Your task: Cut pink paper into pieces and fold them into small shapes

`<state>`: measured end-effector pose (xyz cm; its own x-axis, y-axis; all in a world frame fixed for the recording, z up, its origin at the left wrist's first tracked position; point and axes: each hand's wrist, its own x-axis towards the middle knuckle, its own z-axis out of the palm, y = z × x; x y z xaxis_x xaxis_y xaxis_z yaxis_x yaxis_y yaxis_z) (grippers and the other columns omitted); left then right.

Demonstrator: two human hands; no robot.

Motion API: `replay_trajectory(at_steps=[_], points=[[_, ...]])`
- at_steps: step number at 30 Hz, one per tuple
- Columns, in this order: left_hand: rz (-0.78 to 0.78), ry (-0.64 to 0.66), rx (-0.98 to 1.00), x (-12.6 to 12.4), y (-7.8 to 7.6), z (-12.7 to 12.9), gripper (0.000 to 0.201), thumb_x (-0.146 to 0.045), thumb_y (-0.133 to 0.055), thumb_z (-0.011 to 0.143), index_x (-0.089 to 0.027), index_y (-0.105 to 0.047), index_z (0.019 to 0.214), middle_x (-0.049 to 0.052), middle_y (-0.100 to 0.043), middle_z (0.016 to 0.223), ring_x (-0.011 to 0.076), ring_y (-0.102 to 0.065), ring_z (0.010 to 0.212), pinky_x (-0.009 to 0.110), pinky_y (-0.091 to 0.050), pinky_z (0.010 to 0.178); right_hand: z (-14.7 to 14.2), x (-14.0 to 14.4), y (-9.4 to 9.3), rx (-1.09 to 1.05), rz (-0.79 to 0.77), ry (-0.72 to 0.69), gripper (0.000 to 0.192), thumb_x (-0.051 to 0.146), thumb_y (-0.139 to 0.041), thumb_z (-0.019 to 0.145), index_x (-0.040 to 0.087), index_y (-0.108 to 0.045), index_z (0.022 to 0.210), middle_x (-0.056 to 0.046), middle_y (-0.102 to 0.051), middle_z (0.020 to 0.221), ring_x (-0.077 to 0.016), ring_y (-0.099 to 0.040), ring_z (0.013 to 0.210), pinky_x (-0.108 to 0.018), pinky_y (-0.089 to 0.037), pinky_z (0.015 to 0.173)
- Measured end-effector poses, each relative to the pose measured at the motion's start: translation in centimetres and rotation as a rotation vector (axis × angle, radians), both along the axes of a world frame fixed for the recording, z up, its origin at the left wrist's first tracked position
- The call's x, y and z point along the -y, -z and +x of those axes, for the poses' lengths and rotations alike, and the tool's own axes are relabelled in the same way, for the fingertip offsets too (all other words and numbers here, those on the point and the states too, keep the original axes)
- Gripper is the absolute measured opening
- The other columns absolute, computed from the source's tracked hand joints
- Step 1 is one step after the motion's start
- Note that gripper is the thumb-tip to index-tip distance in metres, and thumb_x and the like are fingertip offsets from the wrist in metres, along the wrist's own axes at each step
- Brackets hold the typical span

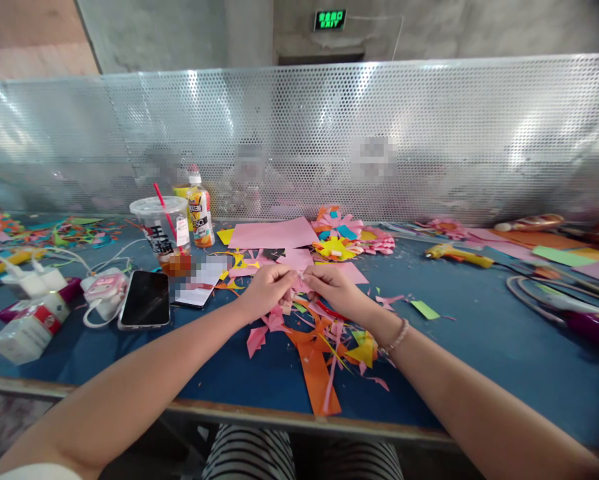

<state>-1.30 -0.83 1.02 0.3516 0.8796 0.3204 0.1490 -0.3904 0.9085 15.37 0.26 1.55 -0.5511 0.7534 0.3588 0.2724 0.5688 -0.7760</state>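
Over the middle of the blue table, my left hand (pixel 269 288) and my right hand (pixel 336 288) meet with fingertips pinched. Between them is a small piece of pink paper (pixel 300 283), mostly covered by the fingers. Beneath lie pink, yellow and orange paper scraps, with a long orange strip (pixel 315 373) reaching toward the front edge. A curved red object (pixel 330 311) shows partly under my right hand; its kind is hidden. Beyond the hands lie a flat pink sheet (pixel 274 233) and layered paper flowers, one with a yellow top (pixel 336 248).
To the left stand a plastic drink cup (pixel 152 220) with a red straw and a juice bottle (pixel 200 213). A black-screened phone (pixel 145 300) lies near chargers and cables. A yellow glue gun (pixel 459 255) rests at right. A perforated metal panel (pixel 299 140) borders the table's back.
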Motion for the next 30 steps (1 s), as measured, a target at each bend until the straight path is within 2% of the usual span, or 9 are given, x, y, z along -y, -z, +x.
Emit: replay_trajectory(at_steps=[7,15,20,24,28,30], points=[[0.132,-0.024,-0.110,0.5,-0.4,0.1,0.034,-0.037,-0.040,0.081,-0.017,-0.041,0.054,-0.004,-0.048,0.044,0.0059,-0.042,0.038,0.018,-0.029,0.039,-0.3,0.6,-0.3,-0.065,-0.173,-0.080,0.034,0.047,-0.045,0.079,0.018,-0.044,0.062,0.003,-0.041,0.059,-0.0089,-0.042,0.053,-0.022,-0.035,0.051],[0.007,0.051,-0.013,0.3,0.1,0.1,0.031,-0.039,-0.038,0.081,-0.017,-0.047,0.061,-0.003,-0.047,0.043,0.0083,-0.045,0.039,0.019,-0.033,0.041,-0.2,0.4,-0.3,-0.009,-0.084,-0.123,0.032,0.041,-0.043,0.082,0.018,-0.046,0.061,0.002,-0.044,0.057,-0.0086,-0.042,0.054,-0.022,-0.036,0.053],[0.148,0.055,-0.136,0.4,0.1,-0.1,0.035,-0.040,-0.038,0.082,-0.017,-0.045,0.057,-0.002,-0.049,0.046,0.0088,-0.048,0.043,0.020,-0.035,0.044,-0.1,0.4,-0.4,-0.025,-0.073,-0.183,0.029,0.039,-0.043,0.083,0.017,-0.052,0.066,0.001,-0.049,0.062,-0.0092,-0.043,0.057,-0.022,-0.037,0.055],[0.192,0.014,-0.184,0.4,-0.1,0.0,0.037,-0.042,-0.038,0.082,-0.017,-0.045,0.056,-0.002,-0.049,0.045,0.0076,-0.046,0.041,0.019,-0.034,0.043,-0.2,0.4,-0.1,-0.095,-0.184,-0.186,0.028,0.038,-0.045,0.081,0.015,-0.053,0.066,0.000,-0.051,0.061,-0.0092,-0.044,0.055,-0.022,-0.036,0.054],[0.110,0.008,-0.116,0.2,0.1,0.1,0.040,-0.044,-0.035,0.082,-0.016,-0.043,0.055,-0.003,-0.049,0.044,0.0069,-0.045,0.040,0.019,-0.032,0.041,-0.3,0.1,0.6,-0.212,-0.349,-0.181,0.023,0.037,-0.047,0.079,0.016,-0.053,0.076,0.000,-0.052,0.062,-0.0101,-0.046,0.053,-0.024,-0.038,0.052],[0.082,-0.023,-0.087,0.1,0.2,0.1,0.039,-0.044,-0.036,0.082,-0.016,-0.044,0.056,-0.004,-0.048,0.044,0.0066,-0.044,0.040,0.019,-0.032,0.041,-0.3,0.0,0.7,-0.244,-0.379,-0.150,0.020,0.036,-0.048,0.077,0.016,-0.052,0.075,0.001,-0.050,0.060,-0.0101,-0.047,0.053,-0.023,-0.038,0.052]])
